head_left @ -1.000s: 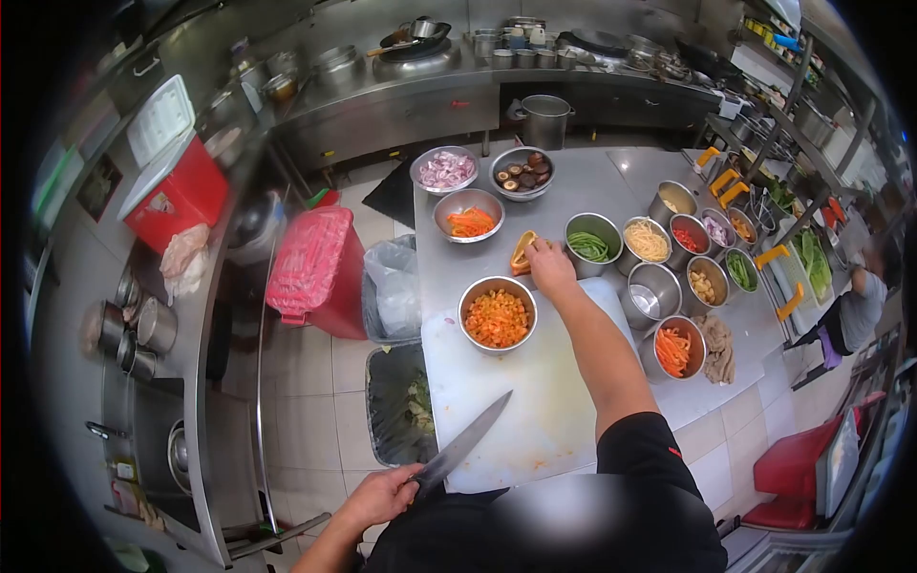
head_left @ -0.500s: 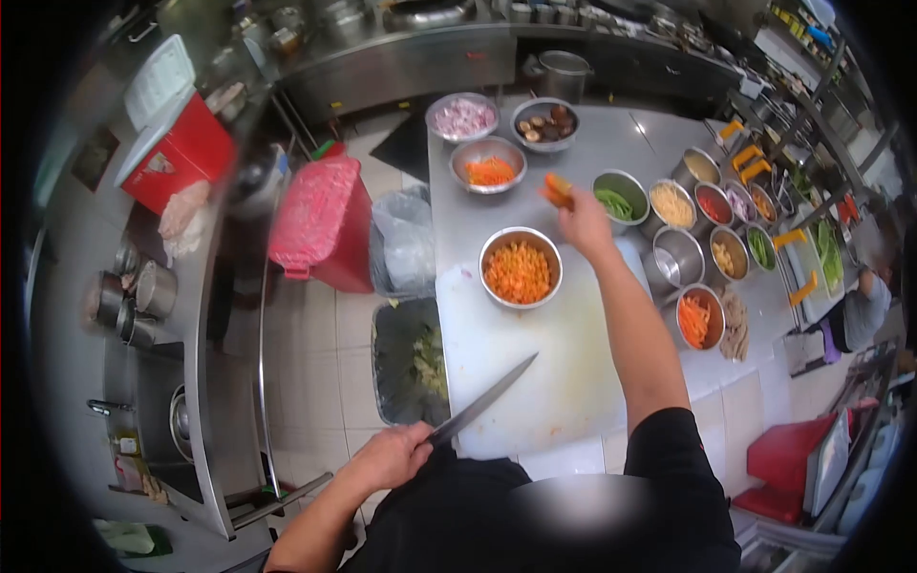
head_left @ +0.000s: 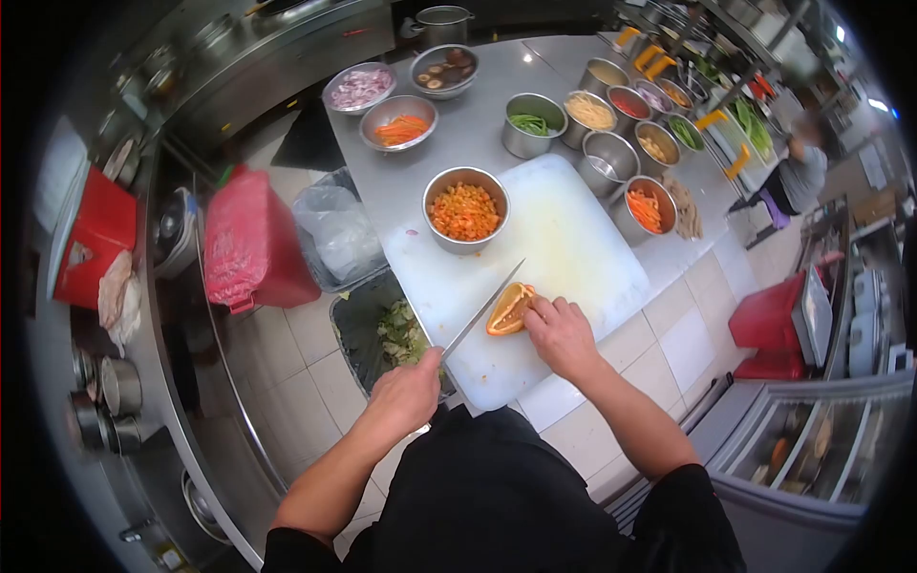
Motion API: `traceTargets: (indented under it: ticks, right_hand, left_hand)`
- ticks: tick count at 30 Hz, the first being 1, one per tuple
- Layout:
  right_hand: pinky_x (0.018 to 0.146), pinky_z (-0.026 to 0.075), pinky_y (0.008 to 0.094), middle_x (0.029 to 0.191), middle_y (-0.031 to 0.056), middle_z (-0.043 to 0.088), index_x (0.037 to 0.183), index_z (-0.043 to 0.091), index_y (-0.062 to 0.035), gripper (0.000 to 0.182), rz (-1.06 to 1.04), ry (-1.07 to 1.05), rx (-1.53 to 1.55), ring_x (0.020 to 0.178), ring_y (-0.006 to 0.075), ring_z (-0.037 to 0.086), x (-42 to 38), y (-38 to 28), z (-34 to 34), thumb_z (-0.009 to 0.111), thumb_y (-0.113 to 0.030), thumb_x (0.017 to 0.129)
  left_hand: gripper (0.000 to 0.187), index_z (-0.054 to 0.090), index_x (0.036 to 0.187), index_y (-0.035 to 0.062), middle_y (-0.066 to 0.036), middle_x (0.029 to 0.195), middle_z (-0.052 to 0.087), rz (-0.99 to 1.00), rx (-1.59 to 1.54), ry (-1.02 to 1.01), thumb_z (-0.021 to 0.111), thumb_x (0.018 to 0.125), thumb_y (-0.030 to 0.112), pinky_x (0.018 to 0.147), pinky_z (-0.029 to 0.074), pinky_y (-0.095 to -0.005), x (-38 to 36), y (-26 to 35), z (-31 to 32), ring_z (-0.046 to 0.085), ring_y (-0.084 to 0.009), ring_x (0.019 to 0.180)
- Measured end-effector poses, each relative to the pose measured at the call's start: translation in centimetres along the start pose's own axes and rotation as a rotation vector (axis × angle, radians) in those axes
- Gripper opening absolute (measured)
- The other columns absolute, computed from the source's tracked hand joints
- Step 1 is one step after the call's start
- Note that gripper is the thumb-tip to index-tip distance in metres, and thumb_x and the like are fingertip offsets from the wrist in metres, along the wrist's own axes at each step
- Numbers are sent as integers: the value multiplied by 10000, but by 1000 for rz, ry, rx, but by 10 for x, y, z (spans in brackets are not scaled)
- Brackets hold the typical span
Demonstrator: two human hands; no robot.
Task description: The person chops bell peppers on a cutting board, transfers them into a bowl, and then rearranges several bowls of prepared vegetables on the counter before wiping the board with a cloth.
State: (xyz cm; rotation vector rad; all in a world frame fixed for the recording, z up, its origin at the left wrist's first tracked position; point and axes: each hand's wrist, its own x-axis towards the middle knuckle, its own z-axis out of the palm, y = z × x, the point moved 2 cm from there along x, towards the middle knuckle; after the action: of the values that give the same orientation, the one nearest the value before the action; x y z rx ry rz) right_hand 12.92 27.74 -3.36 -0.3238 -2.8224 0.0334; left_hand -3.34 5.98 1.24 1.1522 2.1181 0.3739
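Observation:
My left hand (head_left: 406,390) is wrapped round the handle of a long kitchen knife (head_left: 481,310), its blade pointing up and away across the white cutting board (head_left: 573,224). Close to the blade lies an orange bell pepper half (head_left: 507,312), hollow side up, with pale ribs showing inside. The fingers of my right hand (head_left: 562,334) grip the pepper's right end against the board. On the board's far left part stands a metal bowl of diced orange vegetable (head_left: 465,212).
Bowls of sliced carrots (head_left: 399,129), chopped onion (head_left: 359,89) and mushrooms (head_left: 445,72) stand at the back left. Several metal pots, including one of green strips (head_left: 531,124), line the right. A scrap bin (head_left: 358,339) sits left of the board. Another person (head_left: 800,172) is far right.
My right hand has come back from the far side of the table to the board, bringing the pepper half beside the knife. The view has shifted right.

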Motion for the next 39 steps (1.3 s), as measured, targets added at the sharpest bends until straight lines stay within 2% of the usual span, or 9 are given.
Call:
traceTargets:
  ticks: [5,10,13,16,21,27,34,37,39]
  right_hand:
    - [716,465,343,1069,20,631,1111,656,-126,293,-76,-16,-62,875,214,587,4,10,-3,626,-124,819]
    - [785,520,384,1069,44,626,1053,638,-107,228,15,-117,-9,904,252,602,10,3,-1,628,-106,825]
    - [807,530,396,1073,57,619,1024,632,-96,192,14,-190,23,919,272,606,18,4,-6,635,-92,832]
    - [814,531,398,1079,65,615,1004,637,-91,166,-15,-270,13,937,282,610,26,5,-11,644,-89,839]
    - [834,533,400,1077,67,614,971,645,-89,128,-63,-341,12,955,288,613,38,5,-19,644,-87,843]
    - [840,528,396,1068,65,610,980,642,-89,146,-89,-364,20,953,283,606,39,9,-19,654,-81,835]
    - [821,512,386,1022,63,589,956,614,-82,166,-103,-230,78,925,266,584,22,13,-10,657,-48,799]
    - [800,507,380,1014,64,587,939,603,-81,150,-110,-191,85,910,264,583,23,15,-12,649,-47,800]
    - [790,504,374,1010,64,586,930,597,-82,137,-109,-201,68,901,262,582,21,12,-12,644,-54,804]
  left_hand:
    - [350,495,1343,57,-307,936,691,-1,123,-74,454,1014,169,822,518,-579,3,7,-10,673,-487,923]
    - [265,490,1209,25,-339,972,675,-21,234,-40,437,960,101,804,530,-592,1,-4,-3,676,-533,875]
    - [190,480,1127,10,-343,991,660,9,256,-50,439,964,97,799,537,-585,-6,6,-18,678,-527,880]
    - [182,484,1123,9,-329,960,658,20,296,-15,442,968,95,775,542,-578,-17,20,-28,686,-505,885]
    - [175,485,1099,12,-301,909,668,44,304,-1,473,956,112,748,535,-568,11,17,-14,675,-502,859]
    - [160,476,1086,4,-284,850,680,80,273,-13,466,952,91,714,531,-579,19,17,-6,679,-487,807]
    - [160,468,1087,4,-264,795,683,114,250,-9,464,947,83,688,526,-588,26,23,-1,677,-488,773]
    - [153,471,1092,6,-241,854,703,40,252,-107,473,958,79,697,539,-570,12,32,-7,702,-468,835]
    - [160,469,1093,8,-255,806,687,85,242,-67,464,951,83,682,527,-584,25,26,1,687,-478,791]
